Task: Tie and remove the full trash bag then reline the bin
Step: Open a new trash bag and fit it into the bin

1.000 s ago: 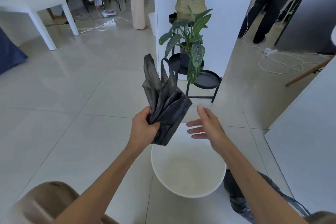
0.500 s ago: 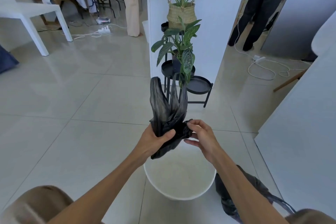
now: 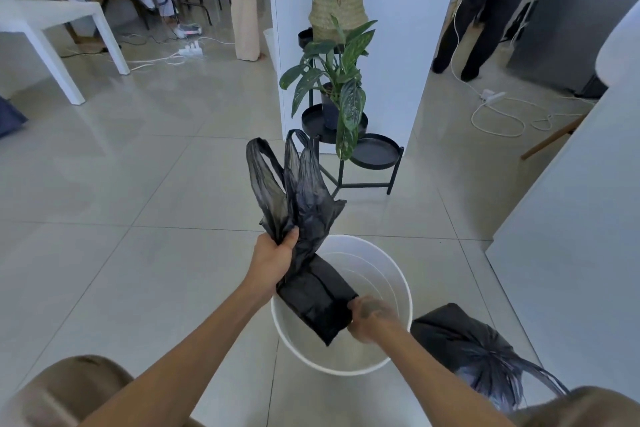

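Left hand (image 3: 273,255): gripping the handle end of a thin, folded black plastic liner bag (image 3: 304,236). The bag's long axis is running diagonally down-right over the round white plastic bin's (image 3: 403,279) left rim. Right hand (image 3: 369,319): now pinching the bag's folded lower end, having dropped from beside the left hand half a second ago, stretching it open. Tied full black trash bag (image 3: 460,340): lying on the floor just right of the bin.

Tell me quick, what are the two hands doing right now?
Left hand: closed around the handle end of the new black bag.
Right hand: blurred, but closed on the folded bottom end of the same bag, above the white bin.
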`<state>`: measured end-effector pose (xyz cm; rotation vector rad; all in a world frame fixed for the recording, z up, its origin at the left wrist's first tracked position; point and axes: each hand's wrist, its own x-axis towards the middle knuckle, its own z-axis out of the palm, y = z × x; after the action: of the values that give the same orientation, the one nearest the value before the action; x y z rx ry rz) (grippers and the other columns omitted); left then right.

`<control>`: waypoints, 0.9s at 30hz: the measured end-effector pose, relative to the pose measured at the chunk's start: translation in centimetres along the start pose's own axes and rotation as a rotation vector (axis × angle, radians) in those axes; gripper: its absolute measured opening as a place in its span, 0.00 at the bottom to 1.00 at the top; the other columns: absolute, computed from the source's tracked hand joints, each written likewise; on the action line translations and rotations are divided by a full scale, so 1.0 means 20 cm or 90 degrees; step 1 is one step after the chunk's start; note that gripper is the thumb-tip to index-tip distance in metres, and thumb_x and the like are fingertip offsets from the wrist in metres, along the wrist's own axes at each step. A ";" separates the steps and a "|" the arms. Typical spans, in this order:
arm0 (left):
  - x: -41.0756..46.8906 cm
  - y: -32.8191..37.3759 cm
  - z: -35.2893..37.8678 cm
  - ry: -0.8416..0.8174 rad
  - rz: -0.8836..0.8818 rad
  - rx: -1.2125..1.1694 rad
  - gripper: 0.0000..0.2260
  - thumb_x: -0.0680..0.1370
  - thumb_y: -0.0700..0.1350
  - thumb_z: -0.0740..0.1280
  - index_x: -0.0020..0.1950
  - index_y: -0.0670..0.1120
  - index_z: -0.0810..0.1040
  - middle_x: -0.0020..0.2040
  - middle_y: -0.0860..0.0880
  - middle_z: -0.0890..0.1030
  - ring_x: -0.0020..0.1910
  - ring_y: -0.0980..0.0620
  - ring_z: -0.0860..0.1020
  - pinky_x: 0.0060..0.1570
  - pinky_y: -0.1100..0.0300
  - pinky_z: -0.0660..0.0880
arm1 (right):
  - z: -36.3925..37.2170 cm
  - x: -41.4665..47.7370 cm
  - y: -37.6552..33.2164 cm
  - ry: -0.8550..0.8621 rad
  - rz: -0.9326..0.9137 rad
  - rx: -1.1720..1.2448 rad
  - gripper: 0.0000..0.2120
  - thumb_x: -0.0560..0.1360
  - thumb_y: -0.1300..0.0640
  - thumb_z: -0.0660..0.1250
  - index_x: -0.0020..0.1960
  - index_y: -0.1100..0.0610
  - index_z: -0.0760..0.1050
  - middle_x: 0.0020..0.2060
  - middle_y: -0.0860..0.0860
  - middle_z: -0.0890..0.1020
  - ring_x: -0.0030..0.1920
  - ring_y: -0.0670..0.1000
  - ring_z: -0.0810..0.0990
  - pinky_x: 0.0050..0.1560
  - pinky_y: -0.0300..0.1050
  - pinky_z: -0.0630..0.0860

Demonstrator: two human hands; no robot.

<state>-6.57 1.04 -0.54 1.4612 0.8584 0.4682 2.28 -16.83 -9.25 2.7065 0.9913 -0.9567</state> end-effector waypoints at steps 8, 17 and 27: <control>-0.04 -0.08 0.08 -0.020 -0.021 -0.020 0.08 0.81 0.51 0.68 0.58 0.50 0.78 0.47 0.59 0.83 0.47 0.57 0.81 0.46 0.63 0.76 | -0.20 -0.08 0.05 0.162 -0.005 0.335 0.18 0.80 0.50 0.65 0.67 0.54 0.76 0.64 0.54 0.79 0.60 0.55 0.80 0.64 0.48 0.76; -0.13 -0.03 0.11 -0.303 -0.009 0.034 0.21 0.72 0.49 0.76 0.65 0.51 0.81 0.58 0.53 0.86 0.59 0.52 0.82 0.63 0.52 0.76 | -0.45 -0.23 -0.08 0.303 -0.132 0.825 0.16 0.77 0.46 0.70 0.60 0.55 0.81 0.50 0.53 0.87 0.50 0.50 0.86 0.53 0.50 0.84; -0.13 -0.02 0.05 -0.453 -0.058 -0.011 0.17 0.83 0.39 0.64 0.72 0.45 0.72 0.63 0.45 0.83 0.63 0.48 0.81 0.66 0.48 0.75 | -0.45 -0.27 -0.07 0.226 -0.193 0.865 0.22 0.69 0.51 0.80 0.61 0.55 0.81 0.54 0.49 0.87 0.53 0.49 0.86 0.57 0.53 0.83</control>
<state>-7.46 -1.53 -0.40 1.4213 0.3445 -0.1228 2.88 -15.96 1.23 3.9897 1.0234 -1.7041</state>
